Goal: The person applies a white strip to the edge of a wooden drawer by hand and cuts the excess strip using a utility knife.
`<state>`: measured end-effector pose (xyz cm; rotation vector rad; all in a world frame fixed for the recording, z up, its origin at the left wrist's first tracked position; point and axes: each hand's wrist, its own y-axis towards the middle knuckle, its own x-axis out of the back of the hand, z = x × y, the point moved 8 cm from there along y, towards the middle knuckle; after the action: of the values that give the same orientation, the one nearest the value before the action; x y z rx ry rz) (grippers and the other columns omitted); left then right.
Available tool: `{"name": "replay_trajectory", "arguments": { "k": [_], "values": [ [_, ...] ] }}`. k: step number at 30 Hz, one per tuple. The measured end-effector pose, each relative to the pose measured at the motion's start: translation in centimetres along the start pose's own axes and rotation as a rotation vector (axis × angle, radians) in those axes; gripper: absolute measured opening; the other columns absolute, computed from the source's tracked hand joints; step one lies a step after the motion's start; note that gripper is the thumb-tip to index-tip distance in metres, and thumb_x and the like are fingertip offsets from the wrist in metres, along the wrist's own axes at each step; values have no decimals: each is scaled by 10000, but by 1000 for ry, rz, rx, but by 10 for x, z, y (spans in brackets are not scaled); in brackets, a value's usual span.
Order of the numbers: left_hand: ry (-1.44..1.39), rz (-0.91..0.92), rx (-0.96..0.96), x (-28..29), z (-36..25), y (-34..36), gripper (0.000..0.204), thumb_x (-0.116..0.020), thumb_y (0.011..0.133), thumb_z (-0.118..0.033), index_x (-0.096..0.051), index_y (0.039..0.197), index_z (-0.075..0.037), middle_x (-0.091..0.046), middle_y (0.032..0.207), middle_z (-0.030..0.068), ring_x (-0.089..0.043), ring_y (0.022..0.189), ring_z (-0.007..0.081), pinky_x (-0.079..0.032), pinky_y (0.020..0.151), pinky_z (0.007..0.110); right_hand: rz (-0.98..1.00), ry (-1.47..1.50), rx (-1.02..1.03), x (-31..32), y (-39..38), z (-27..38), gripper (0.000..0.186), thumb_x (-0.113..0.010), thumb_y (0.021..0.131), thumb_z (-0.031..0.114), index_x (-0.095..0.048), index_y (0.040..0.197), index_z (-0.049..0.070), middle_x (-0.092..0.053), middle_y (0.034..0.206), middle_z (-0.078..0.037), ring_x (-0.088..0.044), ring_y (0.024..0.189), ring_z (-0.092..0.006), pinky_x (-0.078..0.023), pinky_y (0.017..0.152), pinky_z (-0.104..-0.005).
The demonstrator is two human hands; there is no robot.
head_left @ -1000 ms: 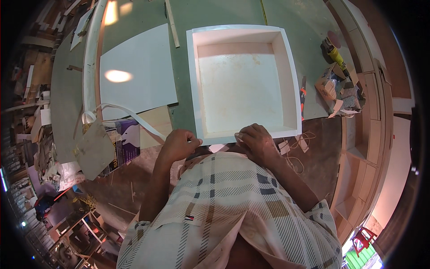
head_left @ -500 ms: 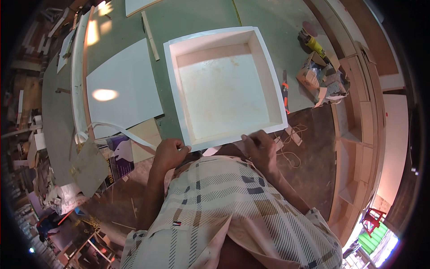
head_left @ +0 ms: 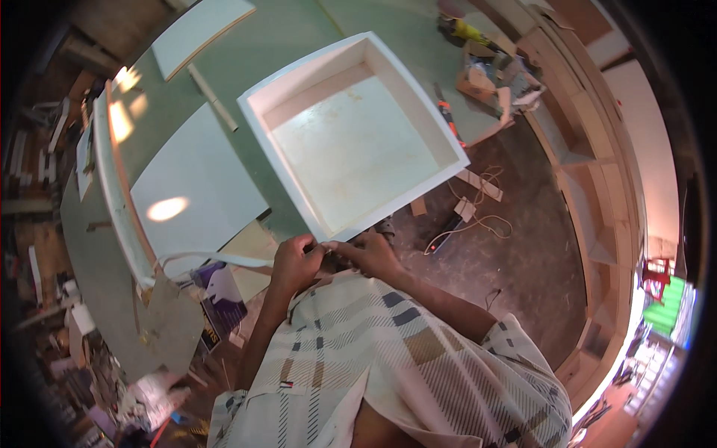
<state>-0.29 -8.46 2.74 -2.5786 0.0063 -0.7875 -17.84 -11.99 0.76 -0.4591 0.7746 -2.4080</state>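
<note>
A shallow white open-topped box (head_left: 351, 149), like a drawer, lies on the green tabletop with one corner toward me. At that near corner my left hand (head_left: 296, 263) is closed with its fingers bent inward. A thin white edging strip (head_left: 216, 257) runs from the left into this hand. My right hand (head_left: 373, 257) meets it at the same corner, its fingers drawn together against the box's near edge. Whatever lies between the right fingertips is hidden.
White panels (head_left: 194, 175) lie on the green table (head_left: 254, 160) to the left. Orange-handled pliers (head_left: 448, 119) rest beside the box's right side, near a torn carton (head_left: 482, 82) and a yellow power tool (head_left: 470, 31). A cord (head_left: 489, 220) trails over the floor.
My right hand has moved left along the box's near edge to join the left hand at the corner. My view has turned, so the box appears tilted.
</note>
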Motion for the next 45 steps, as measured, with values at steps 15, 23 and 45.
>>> {"name": "replay_trajectory", "arguments": {
  "k": [15, 23, 45],
  "values": [
    [6, 2, -52, 3, 0, 1, 315, -707, 877, -279, -684, 773, 17, -674, 688, 163, -647, 623, 286, -484, 633, 396, -456, 350, -28, 87, 2, -26, 412, -834, 863, 353, -711, 790, -33, -680, 683, -67, -618, 573, -112, -472, 510, -259],
    [-24, -6, -52, 2, -3, 1, 294, -710, 870, -238, -669, 737, 21, -658, 628, 126, -616, 553, 229, -472, 591, 370, -659, 583, 108, 201, 18, -40, 376, -857, 840, 302, -696, 771, -31, -665, 672, -88, -615, 540, -120, -482, 472, -268],
    [-175, 3, 34, -8, 32, 5, 296, -729, 888, -217, -655, 726, 19, -625, 606, 40, -545, 559, 94, -428, 561, 283, -617, 276, 318, 267, 26, -29, 398, -758, 929, 335, -743, 1029, -50, -697, 771, -68, -637, 677, -133, -526, 634, -299]
  ]
}}
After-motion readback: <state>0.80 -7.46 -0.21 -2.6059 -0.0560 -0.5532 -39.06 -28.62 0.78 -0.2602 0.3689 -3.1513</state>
